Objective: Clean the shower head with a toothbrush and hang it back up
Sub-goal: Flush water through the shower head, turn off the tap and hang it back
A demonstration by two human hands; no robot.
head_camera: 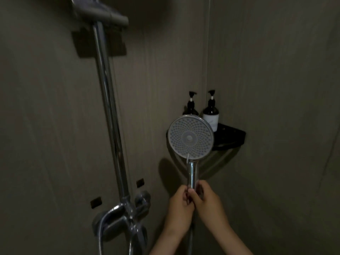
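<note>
The round shower head [190, 137] stands upright in front of me, its nozzle face turned toward me. My right hand [207, 201] is wrapped around the bottom of its chrome handle [192, 173]. My left hand [181, 203] pinches at the handle's left side. A thin white stick [187, 158], apparently the toothbrush, rises from there along the handle to the lower rim of the face. The hose [190, 240] drops down between my wrists. The empty grey holder [103, 14] sits high on the chrome rail [108, 107] at upper left.
The chrome mixer tap [127, 212] is at the foot of the rail, left of my hands. A black corner shelf [231, 135] behind the shower head carries two dark pump bottles [211, 111]. Walls close in on both sides of the corner. The light is dim.
</note>
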